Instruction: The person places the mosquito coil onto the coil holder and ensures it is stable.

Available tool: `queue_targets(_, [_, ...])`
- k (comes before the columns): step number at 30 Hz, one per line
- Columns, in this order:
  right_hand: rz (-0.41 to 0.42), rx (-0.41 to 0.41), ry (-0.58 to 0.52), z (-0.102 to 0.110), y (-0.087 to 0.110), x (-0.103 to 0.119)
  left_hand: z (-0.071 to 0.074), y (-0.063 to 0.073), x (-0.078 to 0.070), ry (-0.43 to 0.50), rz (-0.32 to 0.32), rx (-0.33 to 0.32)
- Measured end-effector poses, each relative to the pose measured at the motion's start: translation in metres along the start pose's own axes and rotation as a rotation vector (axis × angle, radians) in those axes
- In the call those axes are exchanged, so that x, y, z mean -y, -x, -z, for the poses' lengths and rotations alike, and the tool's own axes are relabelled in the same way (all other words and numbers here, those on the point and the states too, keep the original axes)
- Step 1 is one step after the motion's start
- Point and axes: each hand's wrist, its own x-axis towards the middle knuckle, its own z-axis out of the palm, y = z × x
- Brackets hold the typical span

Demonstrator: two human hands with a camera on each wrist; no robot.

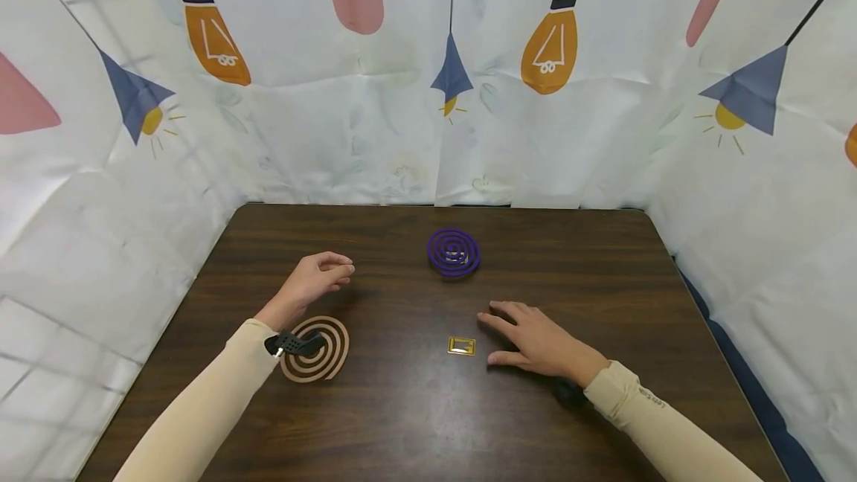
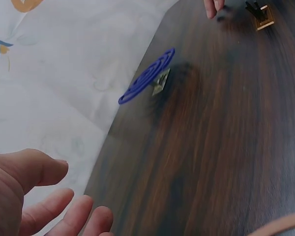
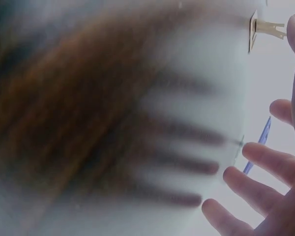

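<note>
A dark blue mosquito coil (image 1: 453, 248) sits raised on a small metal stand (image 2: 161, 82) near the table's far edge. My left hand (image 1: 311, 285) hovers over the table left of it, fingers loosely bent, holding nothing. Under my left wrist lies a brown mosquito coil (image 1: 344, 348), partly covered by the wrist strap. A second, gold-coloured stand (image 1: 461, 346) rests flat at the table's middle, its prongs pointing up in the left wrist view. Just right of this stand is my right hand (image 1: 535, 341), palm down with fingers spread, apart from it and holding nothing.
The dark wood-grain table (image 1: 402, 422) has a white printed cloth (image 1: 402, 132) hanging behind it and at both sides. Dark blue fabric (image 1: 743, 385) shows beyond the right edge.
</note>
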Motion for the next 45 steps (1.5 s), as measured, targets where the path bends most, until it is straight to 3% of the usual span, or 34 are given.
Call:
queue_targets(16, [0.06, -0.006, 0.054, -0.005, 0.001, 0.01, 0.017, 0.022, 0.025, -0.12, 0.075, -0.038])
queue_targets(24, [0.063, 0.028, 0.059, -0.009, 0.002, 0.012, 0.026, 0.031, 0.035, -0.233, 0.064, -0.03])
queue_targets(31, [0.064, 0.046, 0.051, -0.009, 0.002, 0.012, 0.031, 0.034, 0.039, -0.336, 0.094, -0.021])
queue_targets(45, [0.073, 0.035, 0.064, -0.009, 0.002, 0.011, 0.034, 0.042, 0.046, -0.41, 0.077, -0.043])
